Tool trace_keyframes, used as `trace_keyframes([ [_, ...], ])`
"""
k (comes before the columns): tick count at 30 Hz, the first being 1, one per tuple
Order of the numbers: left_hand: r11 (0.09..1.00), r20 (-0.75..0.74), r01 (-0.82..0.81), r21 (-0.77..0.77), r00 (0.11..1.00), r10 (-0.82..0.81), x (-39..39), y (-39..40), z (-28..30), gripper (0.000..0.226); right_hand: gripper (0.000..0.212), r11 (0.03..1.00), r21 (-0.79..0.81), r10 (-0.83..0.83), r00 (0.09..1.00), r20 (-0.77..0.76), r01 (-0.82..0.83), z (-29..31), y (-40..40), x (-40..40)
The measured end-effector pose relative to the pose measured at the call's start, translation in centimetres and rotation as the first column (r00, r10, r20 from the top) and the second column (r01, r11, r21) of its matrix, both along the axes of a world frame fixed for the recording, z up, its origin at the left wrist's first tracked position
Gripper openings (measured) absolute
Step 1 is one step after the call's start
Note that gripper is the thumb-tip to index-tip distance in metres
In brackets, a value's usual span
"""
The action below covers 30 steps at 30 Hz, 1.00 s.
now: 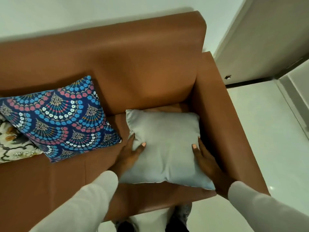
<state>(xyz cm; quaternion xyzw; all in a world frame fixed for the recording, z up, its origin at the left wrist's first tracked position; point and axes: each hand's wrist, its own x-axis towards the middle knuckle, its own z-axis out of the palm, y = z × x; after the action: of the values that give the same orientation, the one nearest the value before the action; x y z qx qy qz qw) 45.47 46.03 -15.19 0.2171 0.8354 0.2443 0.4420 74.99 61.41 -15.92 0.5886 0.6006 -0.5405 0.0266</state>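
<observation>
A plain pale grey cushion lies on the seat of a brown leather sofa, in the corner by the right armrest. My left hand grips the cushion's left edge, thumb on top and fingers tucked underneath. My right hand grips its right edge the same way, between the cushion and the armrest. Both arms wear white sleeves.
A blue cushion with a floral fan pattern leans against the sofa back to the left. A white flowered cushion lies partly under it at the left edge. The sofa's right armrest borders a white tiled floor. My feet show below the seat.
</observation>
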Motion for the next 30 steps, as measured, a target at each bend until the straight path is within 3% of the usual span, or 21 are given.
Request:
trace_keyframes([
  [2,0.984,0.133,-0.181,0.007,0.975,0.178,-0.5,1.0,2.7,0.063,0.071,0.994,-0.024,-0.111,0.983,-0.143,0.108,2.7,2.2,0.4],
  [5,0.884,0.446,-0.462,-0.074,0.777,0.444,-3.2,2.5,7.7,0.034,0.06,0.967,-0.157,-0.24,0.923,-0.3,0.201,7.1,7.8,0.6],
  [8,0.772,0.556,-0.633,0.056,0.662,0.502,-7.0,3.2,11.8,0.039,0.036,0.916,-0.276,-0.384,0.836,-0.392,0.292,11.7,13.5,-1.9],
  [10,0.671,0.564,-0.729,0.136,0.614,0.552,-8.9,3.6,13.0,0.05,0.056,0.902,-0.311,-0.407,0.831,-0.379,0.3,13.6,14.9,-5.5],
  [11,0.636,0.545,-0.755,0.158,0.604,0.582,-9.1,4.1,12.9,0.055,0.058,0.911,-0.255,-0.405,0.821,-0.402,0.325,13.8,14.8,-7.1],
  [12,0.609,0.467,-0.766,0.205,0.624,0.627,-8.9,4.5,12.1,0.055,0.05,0.925,-0.082,-0.367,0.819,-0.44,0.371,13.4,14.1,-8.8],
  [13,0.593,0.296,-0.738,0.32,0.673,0.678,-8.2,4.9,11.0,0.052,0.042,0.89,0.193,-0.294,0.844,-0.449,0.413,12.3,13.0,-9.7],
  [14,0.627,0.022,-0.611,0.483,0.725,0.689,-6.7,5.1,10.2,0.049,0.042,0.806,0.471,-0.162,0.899,-0.407,0.358,11.1,11.5,-10.7],
  [15,0.729,-0.289,-0.348,0.59,0.752,0.593,-5.1,5.3,9.5,0.048,0.049,0.728,0.648,-0.031,0.955,-0.295,0.224,9.7,9.9,-11.6],
  [16,0.831,-0.589,0.009,0.556,0.71,0.386,-3.7,5.7,8.7,0.052,0.057,0.708,0.705,0.09,0.986,-0.144,0.039,8.6,8.5,-12.8],
  [17,0.861,-0.786,0.322,0.393,0.604,0.133,-3.0,6.5,7.6,0.058,0.064,0.668,0.725,0.204,0.978,0.038,-0.167,7.2,7.5,-14.2],
  [18,0.83,-0.876,0.517,0.208,0.477,-0.078,-2.9,7.7,6.8,0.063,0.069,0.586,0.732,0.295,0.933,0.208,-0.349,5.6,7.0,-15.5],
  [20,0.775,-0.902,0.63,-0.056,0.3,-0.309,-4.6,10.3,5.7,0.07,0.078,0.507,0.751,0.335,0.9,0.279,-0.422,3.4,7.3,-17.6],
  [21,0.779,-0.888,0.616,-0.121,0.284,-0.362,-5.9,11.3,5.5,0.075,0.087,0.529,0.767,0.287,0.927,0.242,-0.364,3.0,8.4,-18.3],
  [25,0.885,-0.865,0.465,-0.036,0.429,-0.261,-11.3,13.5,4.9,0.107,0.143,0.701,0.713,-0.007,1.0,-0.024,0.022,0.7,11.8,-19.4],
  [28,0.899,-0.877,0.438,0.003,0.433,-0.209,-12.3,14.4,5.6,0.111,0.171,0.878,0.289,-0.291,0.904,-0.313,0.383,-0.8,11.8,-17.5],
  [30,0.903,-0.877,0.43,0.0,0.434,-0.206,-12.9,13.9,6.5,0.109,0.17,0.914,0.111,-0.334,0.879,-0.341,0.39,-1.2,11.1,-15.9],
])
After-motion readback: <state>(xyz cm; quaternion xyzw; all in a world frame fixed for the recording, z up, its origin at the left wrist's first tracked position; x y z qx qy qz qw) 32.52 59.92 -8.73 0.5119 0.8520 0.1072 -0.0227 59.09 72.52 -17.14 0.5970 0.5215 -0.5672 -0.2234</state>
